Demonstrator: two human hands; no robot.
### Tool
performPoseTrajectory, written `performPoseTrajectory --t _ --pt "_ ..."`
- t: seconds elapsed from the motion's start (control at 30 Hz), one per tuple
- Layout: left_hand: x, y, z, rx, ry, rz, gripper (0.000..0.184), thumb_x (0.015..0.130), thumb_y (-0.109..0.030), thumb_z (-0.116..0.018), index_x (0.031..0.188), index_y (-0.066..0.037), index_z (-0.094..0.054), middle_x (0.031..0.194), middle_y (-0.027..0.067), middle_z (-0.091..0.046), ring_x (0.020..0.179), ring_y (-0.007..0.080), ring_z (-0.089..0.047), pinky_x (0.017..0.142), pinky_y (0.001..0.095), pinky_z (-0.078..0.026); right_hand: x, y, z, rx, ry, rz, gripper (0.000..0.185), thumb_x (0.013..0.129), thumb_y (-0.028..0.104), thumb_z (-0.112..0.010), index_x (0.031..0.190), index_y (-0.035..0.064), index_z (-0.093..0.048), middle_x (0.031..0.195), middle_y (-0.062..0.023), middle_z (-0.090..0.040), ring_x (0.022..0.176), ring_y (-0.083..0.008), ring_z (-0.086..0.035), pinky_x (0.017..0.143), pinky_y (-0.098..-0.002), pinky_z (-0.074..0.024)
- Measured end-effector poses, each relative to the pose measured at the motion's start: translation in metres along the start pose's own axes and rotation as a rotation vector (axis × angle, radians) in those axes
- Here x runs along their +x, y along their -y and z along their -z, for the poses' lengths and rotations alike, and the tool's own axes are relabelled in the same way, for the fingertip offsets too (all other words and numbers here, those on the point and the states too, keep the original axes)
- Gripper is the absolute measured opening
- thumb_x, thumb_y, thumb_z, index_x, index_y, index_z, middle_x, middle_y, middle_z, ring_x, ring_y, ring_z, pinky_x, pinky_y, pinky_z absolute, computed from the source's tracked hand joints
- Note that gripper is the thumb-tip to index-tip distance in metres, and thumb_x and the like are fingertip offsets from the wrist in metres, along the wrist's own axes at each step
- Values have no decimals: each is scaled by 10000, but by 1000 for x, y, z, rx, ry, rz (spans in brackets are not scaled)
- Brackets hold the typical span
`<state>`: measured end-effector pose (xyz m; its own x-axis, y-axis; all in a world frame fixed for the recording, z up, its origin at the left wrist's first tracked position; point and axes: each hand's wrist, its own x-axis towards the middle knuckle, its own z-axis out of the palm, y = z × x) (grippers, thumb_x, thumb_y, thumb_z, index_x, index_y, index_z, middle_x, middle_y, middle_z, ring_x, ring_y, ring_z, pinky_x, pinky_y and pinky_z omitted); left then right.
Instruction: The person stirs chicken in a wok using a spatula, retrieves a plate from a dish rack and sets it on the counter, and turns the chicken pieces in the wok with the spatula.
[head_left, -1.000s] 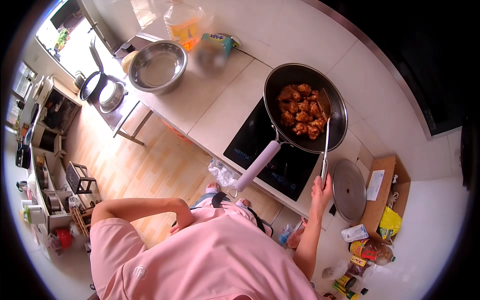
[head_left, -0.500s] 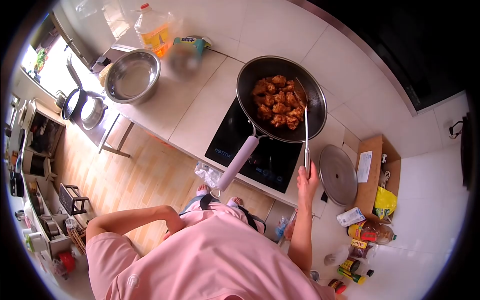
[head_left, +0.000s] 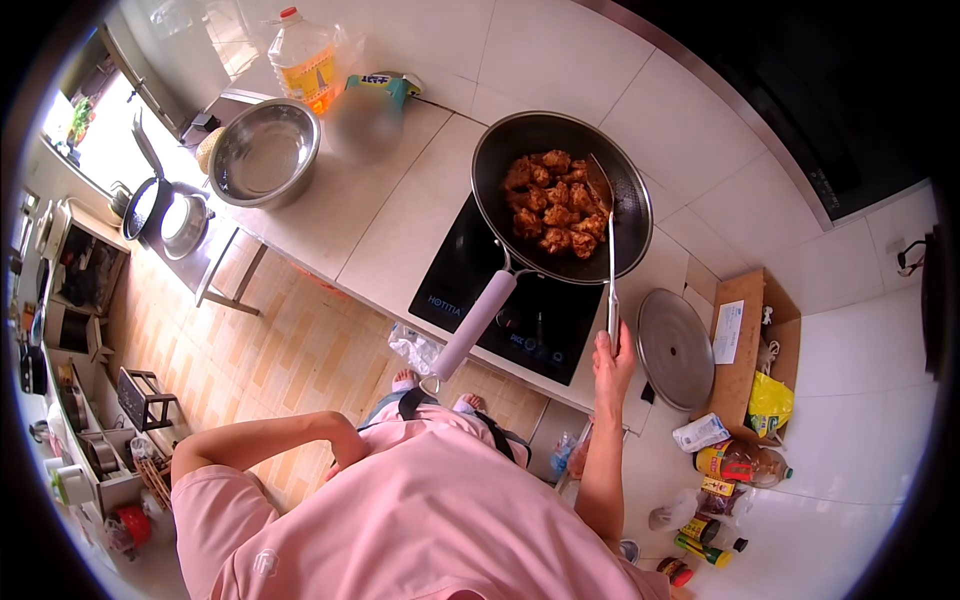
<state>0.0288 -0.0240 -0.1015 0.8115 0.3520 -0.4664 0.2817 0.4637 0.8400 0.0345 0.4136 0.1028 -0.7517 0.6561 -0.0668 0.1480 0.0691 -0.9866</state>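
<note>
My right hand (head_left: pixel 613 366) is closed around the handle of a metal spatula (head_left: pixel 612 265). The spatula's blade lies in a dark wok (head_left: pixel 634 215), against the right side of the browned chicken pieces (head_left: pixel 556 203). The wok sits on a black induction cooktop (head_left: pixel 535 340), and its pale purple handle (head_left: pixel 475 325) points toward my body. My left hand (head_left: pixel 347 443) rests at my waist against the pink shirt, its fingers hidden from view.
A round lid (head_left: pixel 676 350) lies right of the cooktop, beside a cardboard box (head_left: pixel 738 345). Several bottles and packets stand along the right counter, including a sauce bottle (head_left: pixel 745 464). To the left are a steel bowl (head_left: pixel 265 155) and an oil jug (head_left: pixel 305 65).
The whole view has shifted very slightly. Both hands, the spatula and the chicken pieces look almost the same as before.
</note>
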Motion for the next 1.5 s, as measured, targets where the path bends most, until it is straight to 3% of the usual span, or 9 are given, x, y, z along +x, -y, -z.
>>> performPoseTrajectory --t 0.63,0.8,1.03,1.4,1.5 --pt "-3 -8 1 33 29 22 588 824 -188 -622 1308 26 -366 1376 186 -367 1264 286 -342 1058 367 -275 -1 -5 2 -10 9 -1 463 864 281 -618 1218 15 -481 683 43 -433 510 -36 -339 435 -191 -253" --pt "-13 -16 -7 114 -195 -179 362 828 -157 -513 1137 25 -561 950 151 -664 743 204 -678 721 260 -532 -2 -5 2 0 15 -7 464 865 272 -618 1224 13 -477 692 40 -436 509 -36 -337 437 -189 -252" --pt "-11 -16 -7 100 -184 -182 383 828 -133 -515 1172 35 -525 999 173 -638 745 269 -672 690 303 -559 -5 -5 1 -2 8 -8 468 868 271 -613 1229 9 -475 687 39 -425 511 -36 -335 439 -190 -248" --pt "-3 -3 -13 175 -208 -214 344 828 -141 -505 1112 45 -564 915 158 -665 741 233 -675 704 282 -540 -7 -4 -1 -3 -3 -6 450 867 264 -613 1218 15 -481 669 45 -405 503 -35 -327 437 -193 -244" --pt "-5 -8 -12 155 -199 -191 335 827 -143 -501 1098 40 -576 895 150 -672 744 221 -675 732 282 -526 -6 -8 3 -42 22 -22 406 879 222 -581 1243 75 -476 709 35 -464 526 -23 -371 439 -162 -274"
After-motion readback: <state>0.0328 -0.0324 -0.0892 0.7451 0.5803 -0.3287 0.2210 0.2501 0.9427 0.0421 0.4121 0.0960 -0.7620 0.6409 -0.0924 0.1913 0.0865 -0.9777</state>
